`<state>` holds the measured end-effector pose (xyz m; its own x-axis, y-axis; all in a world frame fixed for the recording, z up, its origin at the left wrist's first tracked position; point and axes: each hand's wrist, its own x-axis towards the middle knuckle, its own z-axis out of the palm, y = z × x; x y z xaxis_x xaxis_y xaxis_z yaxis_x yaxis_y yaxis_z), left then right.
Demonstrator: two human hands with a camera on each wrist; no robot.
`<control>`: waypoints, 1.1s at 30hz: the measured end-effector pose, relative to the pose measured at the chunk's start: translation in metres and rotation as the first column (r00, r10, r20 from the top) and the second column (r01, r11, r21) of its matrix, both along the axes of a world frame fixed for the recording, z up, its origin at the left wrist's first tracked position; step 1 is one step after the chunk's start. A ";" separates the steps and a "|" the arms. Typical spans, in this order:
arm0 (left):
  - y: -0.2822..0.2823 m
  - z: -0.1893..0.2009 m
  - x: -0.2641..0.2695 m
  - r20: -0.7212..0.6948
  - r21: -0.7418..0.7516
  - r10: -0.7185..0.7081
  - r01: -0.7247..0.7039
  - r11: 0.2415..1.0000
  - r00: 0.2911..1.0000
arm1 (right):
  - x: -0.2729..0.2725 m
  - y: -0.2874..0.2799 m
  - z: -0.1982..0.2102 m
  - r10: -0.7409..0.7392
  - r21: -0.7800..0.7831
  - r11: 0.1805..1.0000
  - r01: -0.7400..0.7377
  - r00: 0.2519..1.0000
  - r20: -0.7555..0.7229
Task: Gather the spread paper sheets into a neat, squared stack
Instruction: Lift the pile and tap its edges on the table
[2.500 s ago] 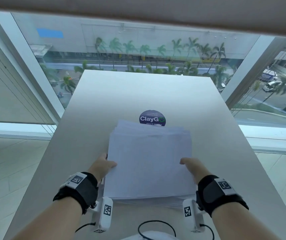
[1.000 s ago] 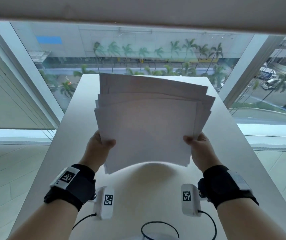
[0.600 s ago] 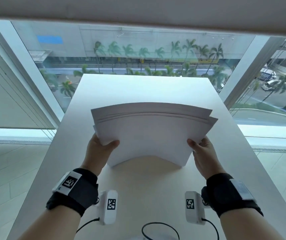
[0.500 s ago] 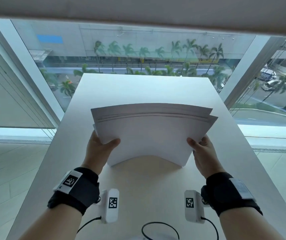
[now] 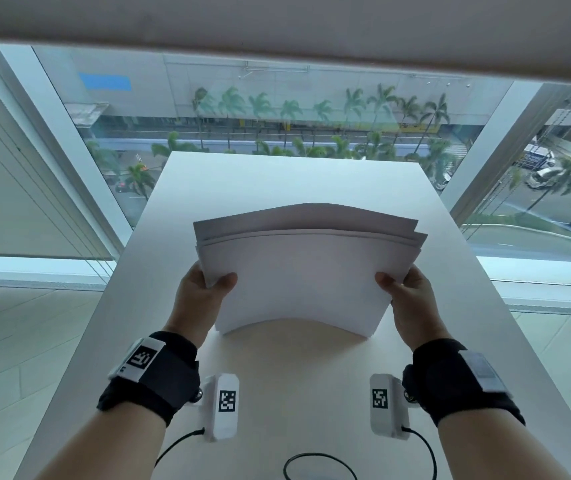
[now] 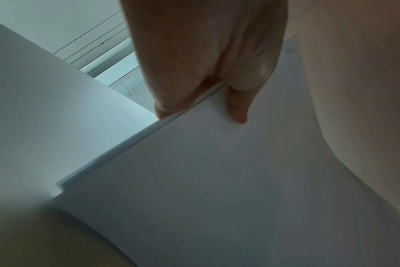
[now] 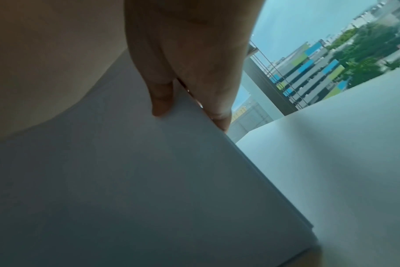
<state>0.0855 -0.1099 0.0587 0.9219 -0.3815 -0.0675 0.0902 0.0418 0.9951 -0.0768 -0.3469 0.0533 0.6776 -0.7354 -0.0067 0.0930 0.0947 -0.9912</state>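
Note:
A bundle of white paper sheets (image 5: 304, 271) stands on its lower edge on the white table (image 5: 277, 178), bowed toward me in the middle. Its upper edges are stepped, not level. My left hand (image 5: 204, 289) pinches the bundle's left side, thumb on the near face. My right hand (image 5: 405, 289) pinches the right side the same way. In the left wrist view the sheets (image 6: 217, 189) show a stepped corner under the left hand (image 6: 201, 108). In the right wrist view the right hand (image 7: 189, 112) grips the sheets (image 7: 126, 180) at their edge.
The table runs away from me to a large window (image 5: 277, 112). A black cable (image 5: 311, 469) loops at the table's near edge. White camera units hang under both wrists. Floor lies on either side of the table.
The sheets were lifted off the table, held high and fanned, then lowered and stood on their lower edge. Over the last half second the top edges have drawn closer together.

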 end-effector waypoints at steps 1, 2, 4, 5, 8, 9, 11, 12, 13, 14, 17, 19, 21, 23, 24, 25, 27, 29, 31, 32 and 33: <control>0.000 0.000 -0.001 0.013 -0.001 0.014 -0.014 1.000 1.000 | 0.000 0.001 -0.001 -0.008 -0.003 1.000 0.008 1.000 0.005; 0.000 0.000 -0.002 0.029 -0.007 0.027 -0.026 1.000 0.999 | -0.001 0.002 -0.002 -0.012 -0.006 1.000 0.012 1.000 0.014; 0.002 0.001 -0.004 0.062 -0.031 0.037 -0.035 0.999 0.997 | -0.005 0.002 -0.002 -0.017 -0.009 1.000 0.017 0.999 0.032; 0.003 0.003 -0.004 0.073 -0.046 0.034 -0.031 0.998 0.997 | -0.007 0.003 -0.002 -0.013 -0.008 1.000 0.014 0.999 0.051; 0.006 0.011 -0.001 0.076 -0.132 0.012 -0.002 0.991 0.997 | -0.012 0.001 0.004 0.043 0.013 0.999 -0.045 0.990 0.135; 0.007 0.013 0.001 0.086 -0.154 -0.006 0.019 0.988 0.996 | -0.012 0.000 0.007 0.059 0.012 0.998 -0.061 0.989 0.136; 0.009 0.013 0.004 0.105 -0.161 -0.041 0.058 0.985 0.994 | -0.011 -0.003 0.010 0.084 0.004 0.996 -0.085 0.986 0.141; 0.009 0.011 0.005 0.100 -0.157 -0.051 0.066 0.985 0.994 | -0.010 -0.005 0.010 0.105 -0.003 0.994 -0.106 0.985 0.135; 0.010 0.008 0.006 0.086 -0.152 -0.058 0.071 0.986 0.995 | -0.009 -0.006 0.010 0.126 0.003 0.992 -0.128 0.984 0.127; 0.010 0.005 0.007 0.071 -0.142 -0.068 0.078 0.987 0.995 | -0.008 -0.007 0.007 0.130 0.015 0.991 -0.133 0.985 0.114; 0.010 0.000 0.005 0.030 -0.076 -0.083 0.085 0.993 0.996 | -0.005 -0.004 0.000 0.098 0.038 0.994 -0.100 0.994 0.053; 0.008 -0.003 0.002 0.003 -0.030 -0.048 0.048 0.998 0.999 | -0.004 0.000 -0.004 0.053 0.023 0.998 -0.054 0.998 0.040; 0.004 -0.004 0.000 -0.019 0.001 -0.010 0.010 1.000 1.000 | -0.001 0.008 -0.003 -0.025 0.012 1.000 0.025 1.000 0.013; 0.001 -0.005 -0.003 -0.017 0.004 0.025 -0.025 1.000 1.000 | 0.001 0.013 -0.004 -0.090 0.021 0.996 0.090 0.996 0.001; 0.000 -0.005 -0.003 -0.011 -0.002 0.043 -0.043 0.999 0.999 | 0.002 0.015 -0.004 -0.106 0.018 0.994 0.106 0.994 0.004; 0.000 -0.005 -0.003 -0.003 -0.009 0.057 -0.057 0.998 0.998 | 0.003 0.017 -0.002 -0.117 0.016 0.993 0.117 0.993 0.010; 0.001 -0.003 -0.003 0.008 -0.025 0.069 -0.068 0.997 0.998 | 0.002 0.019 -0.002 -0.109 0.008 0.994 0.108 0.994 0.023; 0.004 -0.001 -0.002 0.006 -0.070 0.050 -0.049 0.996 0.999 | 0.000 0.019 0.000 -0.082 -0.011 0.997 0.082 0.996 0.031; 0.006 0.000 0.000 0.015 -0.113 0.022 -0.020 0.993 1.000 | -0.003 0.017 0.000 -0.047 -0.038 0.998 0.049 0.997 0.057; 0.008 0.000 0.001 0.028 -0.131 0.014 -0.010 0.991 1.000 | -0.005 0.014 -0.001 -0.043 -0.048 0.998 0.046 0.997 0.065; 0.010 -0.001 0.003 0.043 -0.140 0.009 -0.003 0.990 0.999 | -0.005 0.014 0.001 -0.060 -0.062 0.996 0.065 0.996 0.066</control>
